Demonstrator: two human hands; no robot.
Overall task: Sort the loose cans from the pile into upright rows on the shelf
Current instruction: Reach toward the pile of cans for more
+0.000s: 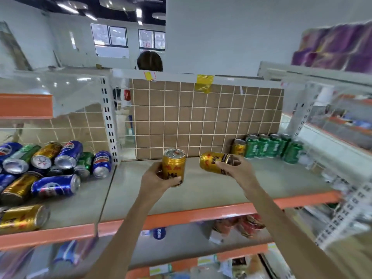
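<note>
Head view: left hand (159, 179) wrapped around an upright gold Red Bull can (173, 167), held above the middle of the shelf (201, 196). Right hand (236, 171) gripping a second gold Red Bull can (216, 162) — tipped on its side, top end pointing right. Along the tiled back wall, one upright gold can (239, 148) just left of a row of green cans (269, 146). Left bay: pile of loose cans (46, 170) lying on their sides, blue, gold and green mixed.

Probably the placing step. Best to turn the tilted can fully upright before lowering, set it just beside the standing gold can, release only once the base sits flat — avoid nudging the green row.
</note>
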